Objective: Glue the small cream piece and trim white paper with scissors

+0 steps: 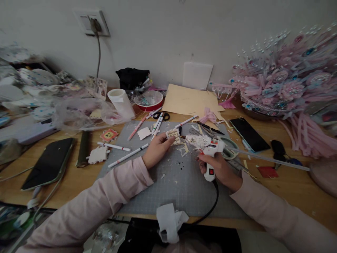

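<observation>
My left hand (158,149) pinches a small pale card piece (173,135) with dark markings, held above the grey cutting mat (173,189). Closed around the handle of a white hot glue gun (212,151) is my right hand (219,170). The gun's nozzle points left at the card piece; whether they touch I cannot tell. A clear glue stick (271,159) sticks out of the gun's back. Its front is wrapped in something white and crumpled (196,140). Several white markers (129,154) and a blank scalloped piece (144,133) lie left of my hands.
Black scissors (164,116) and yellowish card sheets (188,100) lie behind the mat. Phones lie left (50,161) and right (250,133). A decorated pink headdress (286,80) stands at the back right. The gun's black cord (214,202) runs over the front edge.
</observation>
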Action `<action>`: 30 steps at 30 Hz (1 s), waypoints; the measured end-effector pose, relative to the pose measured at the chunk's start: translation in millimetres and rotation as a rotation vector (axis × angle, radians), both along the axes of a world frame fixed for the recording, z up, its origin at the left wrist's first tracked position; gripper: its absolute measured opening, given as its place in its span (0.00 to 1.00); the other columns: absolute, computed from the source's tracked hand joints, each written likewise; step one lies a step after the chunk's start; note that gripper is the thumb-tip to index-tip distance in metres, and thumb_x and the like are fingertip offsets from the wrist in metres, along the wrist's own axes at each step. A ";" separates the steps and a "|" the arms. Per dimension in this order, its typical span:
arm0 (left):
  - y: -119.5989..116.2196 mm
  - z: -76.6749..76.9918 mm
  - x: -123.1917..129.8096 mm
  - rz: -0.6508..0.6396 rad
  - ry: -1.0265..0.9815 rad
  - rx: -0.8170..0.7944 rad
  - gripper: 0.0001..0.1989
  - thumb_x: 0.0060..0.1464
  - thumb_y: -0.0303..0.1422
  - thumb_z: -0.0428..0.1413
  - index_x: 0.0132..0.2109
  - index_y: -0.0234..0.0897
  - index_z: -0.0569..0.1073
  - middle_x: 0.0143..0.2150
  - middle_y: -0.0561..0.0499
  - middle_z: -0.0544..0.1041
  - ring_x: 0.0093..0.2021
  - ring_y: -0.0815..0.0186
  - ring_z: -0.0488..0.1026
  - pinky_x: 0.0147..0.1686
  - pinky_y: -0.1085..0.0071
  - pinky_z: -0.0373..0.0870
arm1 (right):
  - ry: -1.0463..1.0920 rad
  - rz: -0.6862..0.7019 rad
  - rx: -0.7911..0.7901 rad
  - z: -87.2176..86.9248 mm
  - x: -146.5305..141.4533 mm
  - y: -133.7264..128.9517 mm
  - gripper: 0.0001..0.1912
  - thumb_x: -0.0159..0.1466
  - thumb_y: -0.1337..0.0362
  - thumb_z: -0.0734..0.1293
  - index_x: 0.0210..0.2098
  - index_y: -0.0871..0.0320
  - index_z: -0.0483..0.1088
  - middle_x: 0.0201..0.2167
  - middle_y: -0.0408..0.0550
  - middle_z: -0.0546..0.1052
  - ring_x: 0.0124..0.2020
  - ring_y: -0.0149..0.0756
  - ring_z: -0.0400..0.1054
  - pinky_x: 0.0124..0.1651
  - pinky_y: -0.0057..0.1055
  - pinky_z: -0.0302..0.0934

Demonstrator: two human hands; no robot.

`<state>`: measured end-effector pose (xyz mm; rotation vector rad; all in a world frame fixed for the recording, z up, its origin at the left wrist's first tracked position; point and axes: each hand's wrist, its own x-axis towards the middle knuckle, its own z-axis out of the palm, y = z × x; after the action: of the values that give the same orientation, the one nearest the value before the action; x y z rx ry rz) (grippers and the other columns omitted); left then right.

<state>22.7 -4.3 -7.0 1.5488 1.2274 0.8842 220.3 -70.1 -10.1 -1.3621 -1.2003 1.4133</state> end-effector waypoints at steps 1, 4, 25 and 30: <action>0.0 0.3 0.0 -0.002 -0.001 0.001 0.13 0.49 0.41 0.51 0.25 0.36 0.63 0.17 0.59 0.61 0.18 0.73 0.56 0.19 0.75 0.52 | 0.002 -0.002 -0.004 -0.1 -0.1 0.2 0.12 0.52 0.57 0.65 0.20 0.60 0.67 0.10 0.39 0.67 0.13 0.28 0.60 0.17 0.24 0.53; -0.1 1.6 -0.1 0.002 0.006 0.009 0.13 0.49 0.41 0.51 0.25 0.36 0.63 0.17 0.59 0.62 0.18 0.73 0.56 0.19 0.75 0.52 | 0.008 -0.009 -0.006 -1.0 -0.1 0.4 0.12 0.51 0.57 0.65 0.21 0.60 0.67 0.10 0.40 0.67 0.13 0.28 0.60 0.16 0.24 0.53; 0.3 0.4 -0.7 -0.006 0.008 0.014 0.13 0.50 0.41 0.51 0.25 0.36 0.63 0.16 0.59 0.62 0.17 0.73 0.56 0.20 0.75 0.53 | -0.003 -0.003 -0.020 -0.2 0.1 -0.5 0.12 0.51 0.57 0.65 0.21 0.59 0.68 0.11 0.40 0.67 0.14 0.29 0.61 0.17 0.25 0.53; 0.1 1.7 -0.4 -0.004 0.016 0.017 0.13 0.49 0.41 0.51 0.25 0.37 0.63 0.16 0.59 0.62 0.18 0.72 0.56 0.19 0.75 0.53 | -0.007 -0.009 -0.033 0.8 -0.3 -0.3 0.12 0.51 0.57 0.65 0.20 0.59 0.67 0.10 0.40 0.67 0.13 0.29 0.61 0.16 0.25 0.52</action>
<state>22.3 -4.2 -5.3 1.5743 1.2307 0.8833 220.1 -70.5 -9.3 -1.3946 -1.1793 1.4289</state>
